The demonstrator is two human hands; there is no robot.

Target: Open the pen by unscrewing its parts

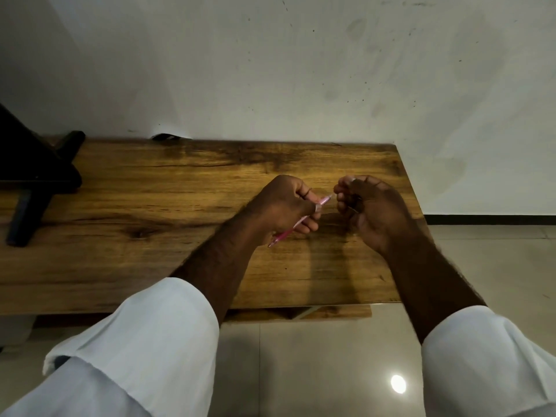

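The slim pink plastic pen [293, 226] sits gripped in the left hand [284, 207], slanting above the wooden tabletop [150, 224] toward its right edge. The right hand [371, 209] curls just beside the pen's clear tip; whether it pinches anything, I cannot tell.

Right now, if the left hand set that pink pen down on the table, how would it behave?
The pink pen looks thin, straight and rigid, so probably stiff and light. Its round barrel would likely roll on the smooth wooden table. The left hand grips it mid-barrel, so it should not slip.
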